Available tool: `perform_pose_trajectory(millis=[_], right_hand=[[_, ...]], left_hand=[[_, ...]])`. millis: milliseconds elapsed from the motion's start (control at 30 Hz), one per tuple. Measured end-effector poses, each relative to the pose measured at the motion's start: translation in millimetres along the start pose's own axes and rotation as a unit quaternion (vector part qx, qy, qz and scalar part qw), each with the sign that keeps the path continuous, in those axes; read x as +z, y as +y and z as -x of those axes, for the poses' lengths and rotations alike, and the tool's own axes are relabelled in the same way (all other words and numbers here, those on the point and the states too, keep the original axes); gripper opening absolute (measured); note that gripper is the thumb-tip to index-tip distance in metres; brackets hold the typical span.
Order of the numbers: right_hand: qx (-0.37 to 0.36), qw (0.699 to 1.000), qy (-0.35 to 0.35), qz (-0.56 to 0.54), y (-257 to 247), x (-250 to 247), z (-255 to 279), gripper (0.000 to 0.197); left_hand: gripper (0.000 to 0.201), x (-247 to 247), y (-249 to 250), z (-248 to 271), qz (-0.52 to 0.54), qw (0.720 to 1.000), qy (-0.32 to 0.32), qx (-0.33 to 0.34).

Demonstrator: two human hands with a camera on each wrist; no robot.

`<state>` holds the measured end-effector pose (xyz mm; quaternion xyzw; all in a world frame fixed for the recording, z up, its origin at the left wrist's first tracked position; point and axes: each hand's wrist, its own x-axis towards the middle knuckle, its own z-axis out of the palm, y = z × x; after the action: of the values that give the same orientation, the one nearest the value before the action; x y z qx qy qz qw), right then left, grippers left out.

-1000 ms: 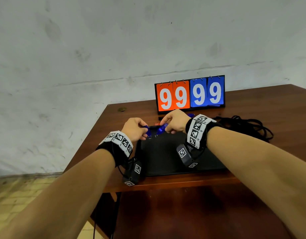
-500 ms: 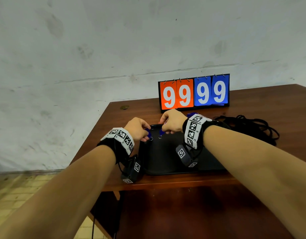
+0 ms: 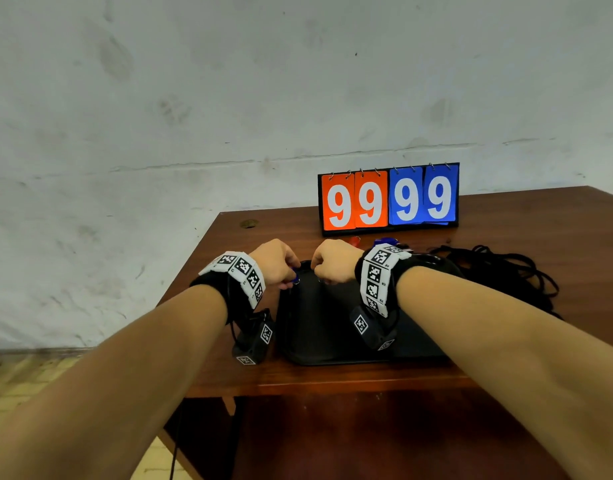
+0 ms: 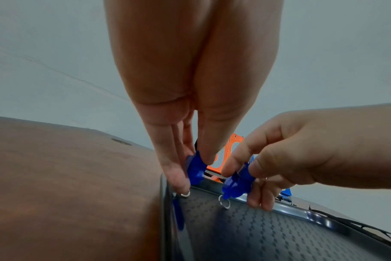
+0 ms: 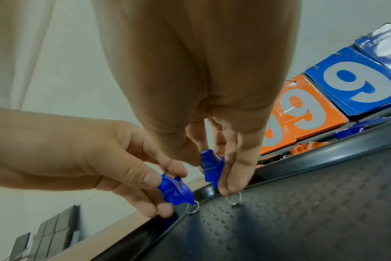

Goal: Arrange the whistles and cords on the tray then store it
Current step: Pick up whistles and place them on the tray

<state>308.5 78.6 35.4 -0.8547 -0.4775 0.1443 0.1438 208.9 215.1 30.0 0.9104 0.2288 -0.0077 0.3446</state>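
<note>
You have one blue whistle in each hand, and both hang just over the far left corner of the tray [image 3: 332, 344]. Your left hand [image 3: 275, 263] pinches its whistle [image 4: 195, 170] between thumb and fingertips, body up and key ring [image 4: 185, 193] down, so the ring meets the tray first. Your right hand [image 3: 332, 259] does the same with the second whistle [image 5: 210, 169]; its ring [image 5: 234, 199] touches or nearly touches the textured mat. Both grips are narrow fingertip pinches closed on the plastic, which leaves the rings free to dangle and keeps your palms out of the way of the corner.

Holding the two side by side looks like a way to start a neat row along the tray's far edge, leaving the rest of the mat for what remains. The tray itself sits at the near edge of the table [image 3: 540, 216], handy to lift later for storing.

More stays off the tray: an orange whistle [image 5: 301, 148] and another blue one [image 5: 355, 130] lie between the tray and the scoreboard [image 3: 388, 199], and the black cords [image 3: 506, 271] lie in a loose heap on the table to the right of the tray. Judging by this, the arranging has barely begun.
</note>
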Motion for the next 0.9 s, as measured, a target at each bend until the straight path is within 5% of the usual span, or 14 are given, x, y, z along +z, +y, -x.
perform_pose_trajectory(millis=[367, 667, 900], right_hand=[[-0.045, 0.996, -0.029, 0.077, 8.4, -2.9, -13.7, 0.059], [-0.046, 0.995, -0.048, 0.075, 5.3, 1.0, -21.0, 0.045], [-0.018, 0.999, -0.027, 0.023, 11.7, -0.2, -23.7, 0.053]], left_hand=[[0.026, -9.5, 7.8, -12.2, -0.182, 0.980, 0.024, 0.077], [0.034, -3.9, 6.4, -21.3, -0.230, 0.970, 0.004, 0.077], [0.037, -1.8, 0.7, -25.9, -0.205, 0.977, 0.000, 0.065]])
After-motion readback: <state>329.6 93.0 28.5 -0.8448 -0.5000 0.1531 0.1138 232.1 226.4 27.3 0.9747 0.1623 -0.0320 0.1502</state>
